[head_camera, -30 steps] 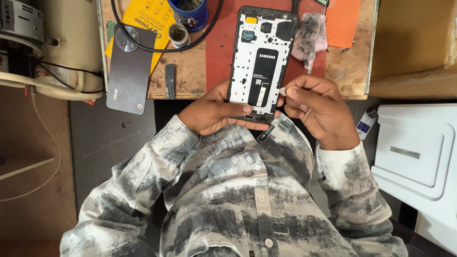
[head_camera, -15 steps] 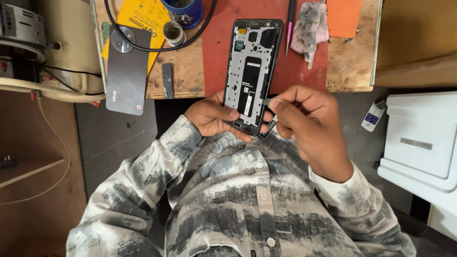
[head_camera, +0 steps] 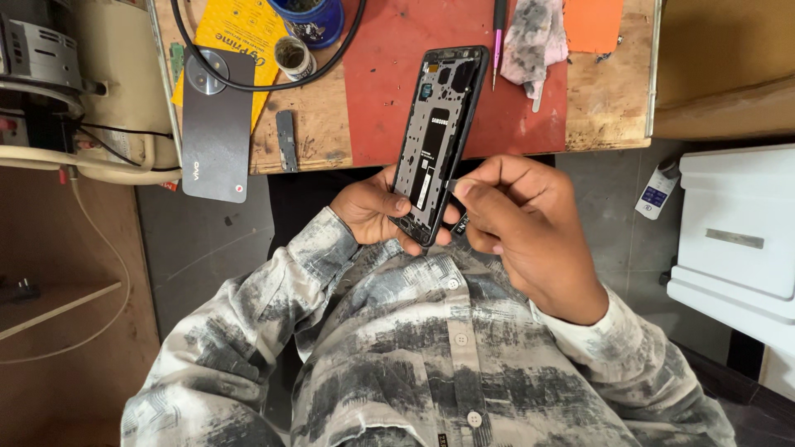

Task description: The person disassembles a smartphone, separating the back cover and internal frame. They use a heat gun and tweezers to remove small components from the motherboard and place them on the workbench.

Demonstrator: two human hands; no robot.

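Resting between both hands' fingers (head_camera: 389,207): opened phone (head_camera: 437,141)

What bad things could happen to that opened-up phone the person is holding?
1. The opened phone is tilted on edge above the lap, gripped only at its lower end by the left hand; it might slip and fall.
2. The right hand pinches something small at the phone's edge; it could drop and get lost.
3. The dark grey phone back cover overhangs the workbench edge and could be knocked off.
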